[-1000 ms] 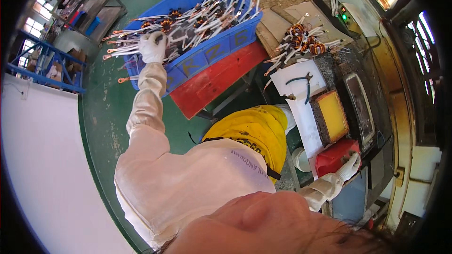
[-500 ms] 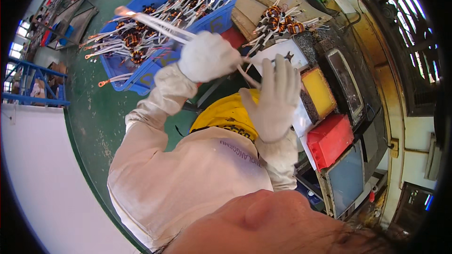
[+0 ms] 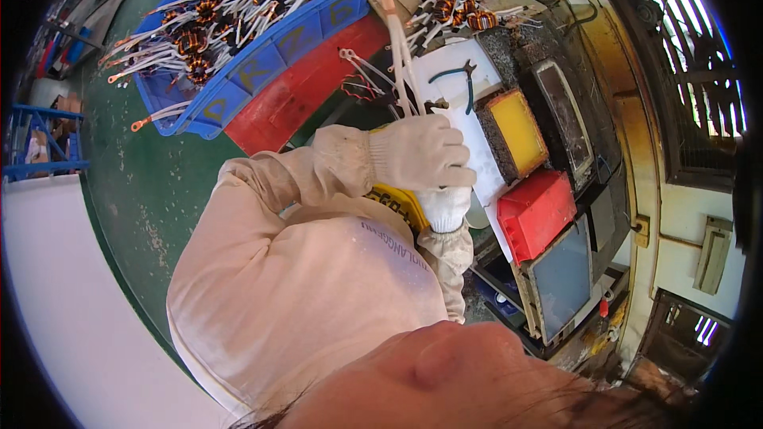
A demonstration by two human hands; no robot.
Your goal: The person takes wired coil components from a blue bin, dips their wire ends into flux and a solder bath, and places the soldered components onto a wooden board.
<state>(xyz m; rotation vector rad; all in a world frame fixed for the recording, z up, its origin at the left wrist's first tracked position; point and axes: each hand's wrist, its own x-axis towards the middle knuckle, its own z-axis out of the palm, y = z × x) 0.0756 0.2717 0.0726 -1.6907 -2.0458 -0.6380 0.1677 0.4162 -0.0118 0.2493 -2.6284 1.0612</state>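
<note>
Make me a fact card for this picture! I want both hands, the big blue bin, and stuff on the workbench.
Left hand: gloved, fingers curled, seemingly closed on white cables with copper-coloured ends
Right hand: gloved, partly hidden by the left one; grip unclear
Blue bin: piled with coils and more white cables
Pliers: on a white sheet, handles spread
Yellow panel: dark-framed, between the pliers and the red container
</note>
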